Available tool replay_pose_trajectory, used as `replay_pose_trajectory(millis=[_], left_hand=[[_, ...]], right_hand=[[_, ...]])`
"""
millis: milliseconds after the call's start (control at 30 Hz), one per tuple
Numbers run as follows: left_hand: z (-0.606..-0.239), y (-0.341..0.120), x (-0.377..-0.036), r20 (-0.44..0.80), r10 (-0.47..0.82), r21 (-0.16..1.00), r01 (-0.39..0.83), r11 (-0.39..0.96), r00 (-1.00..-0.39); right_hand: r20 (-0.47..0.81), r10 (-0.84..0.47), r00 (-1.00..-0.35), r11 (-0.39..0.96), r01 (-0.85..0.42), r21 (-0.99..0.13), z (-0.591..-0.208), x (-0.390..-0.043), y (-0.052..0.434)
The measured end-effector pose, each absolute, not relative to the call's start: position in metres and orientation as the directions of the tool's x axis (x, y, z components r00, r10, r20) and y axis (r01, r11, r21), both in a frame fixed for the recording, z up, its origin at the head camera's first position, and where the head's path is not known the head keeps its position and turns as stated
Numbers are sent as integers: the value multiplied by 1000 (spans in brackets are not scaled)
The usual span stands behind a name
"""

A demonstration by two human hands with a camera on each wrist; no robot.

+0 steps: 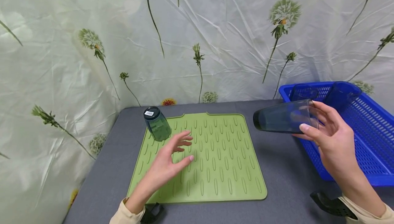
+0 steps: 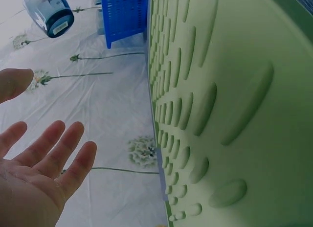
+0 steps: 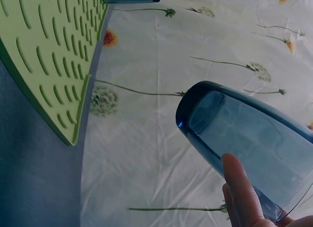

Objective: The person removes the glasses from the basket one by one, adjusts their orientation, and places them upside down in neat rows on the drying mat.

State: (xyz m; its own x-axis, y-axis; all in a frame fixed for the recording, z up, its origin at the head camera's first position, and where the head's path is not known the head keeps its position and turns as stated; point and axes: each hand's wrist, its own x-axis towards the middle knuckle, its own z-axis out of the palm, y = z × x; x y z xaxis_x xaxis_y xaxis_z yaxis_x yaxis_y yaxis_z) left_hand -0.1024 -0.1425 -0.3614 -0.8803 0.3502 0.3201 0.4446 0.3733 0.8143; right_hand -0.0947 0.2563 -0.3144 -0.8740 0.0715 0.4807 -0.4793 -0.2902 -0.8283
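My right hand (image 1: 335, 138) grips a tinted drinking glass (image 1: 281, 116) near its rim. The glass is tipped on its side in the air between the green mat and the blue basket, its dark base pointing left; in the right wrist view the glass (image 3: 249, 134) shows a thumb along its side. My left hand (image 1: 167, 164) hovers above the green drying mat (image 1: 215, 169) with fingers spread and nothing in them. Just beyond it, a second glass (image 1: 158, 124) stands upside down on the mat's far left corner, a white label on its base.
A blue plastic basket (image 1: 373, 152) stands at the right with more glasses (image 1: 343, 95) at its far end. Behind the grey table (image 1: 104, 172) hangs a pale curtain (image 1: 172, 70) printed with dandelions, which also runs along the left side.
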Motion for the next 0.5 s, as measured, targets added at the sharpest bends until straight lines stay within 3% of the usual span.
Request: replay_pose_trajectory(millis=[500], left_hand=[[-361,-143,-106,358,319,839,452,302,-878]], right_hand=[[419,68,-906,-368,-413,-833,-327,-98,239]])
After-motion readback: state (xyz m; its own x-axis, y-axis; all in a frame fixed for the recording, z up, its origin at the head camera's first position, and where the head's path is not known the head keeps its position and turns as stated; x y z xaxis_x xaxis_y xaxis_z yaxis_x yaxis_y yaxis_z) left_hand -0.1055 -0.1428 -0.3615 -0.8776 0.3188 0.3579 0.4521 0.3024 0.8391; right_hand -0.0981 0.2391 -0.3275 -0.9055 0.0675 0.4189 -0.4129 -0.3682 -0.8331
